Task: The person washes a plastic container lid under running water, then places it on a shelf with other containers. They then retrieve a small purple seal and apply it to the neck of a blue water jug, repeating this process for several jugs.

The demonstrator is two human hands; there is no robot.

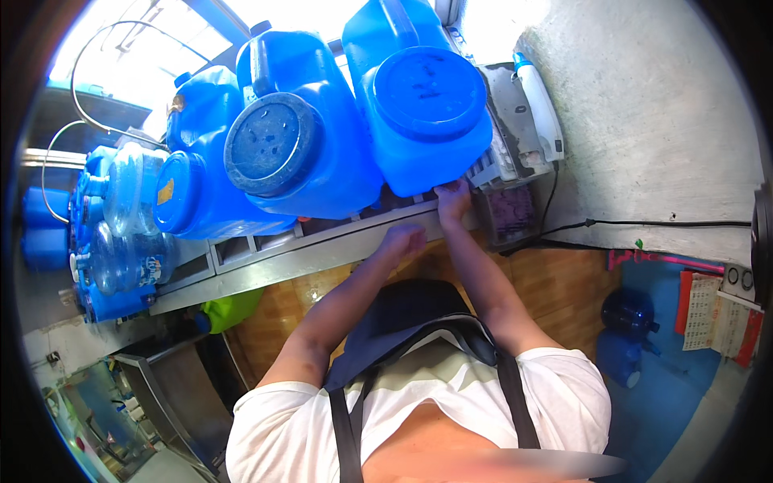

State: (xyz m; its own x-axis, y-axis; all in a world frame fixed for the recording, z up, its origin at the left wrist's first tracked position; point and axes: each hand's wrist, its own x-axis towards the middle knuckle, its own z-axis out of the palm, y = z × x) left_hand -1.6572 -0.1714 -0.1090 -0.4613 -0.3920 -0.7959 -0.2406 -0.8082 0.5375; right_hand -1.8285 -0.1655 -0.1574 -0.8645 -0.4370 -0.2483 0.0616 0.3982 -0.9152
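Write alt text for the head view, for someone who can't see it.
A person's right hand is at the base of the rightmost large blue jug, one of three on a metal rack; the left hand is near the rack's front edge. Clear plastic bottles are at far left.

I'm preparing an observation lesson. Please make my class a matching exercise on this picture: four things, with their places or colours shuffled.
1. Right hand
2. Left hand
3. Apron
4. Shirt

A. White
B. At the base of a big blue container
C. Dark
D. Apart from the big containers, near the metal rack

Pairs: 1-B; 2-D; 3-C; 4-A
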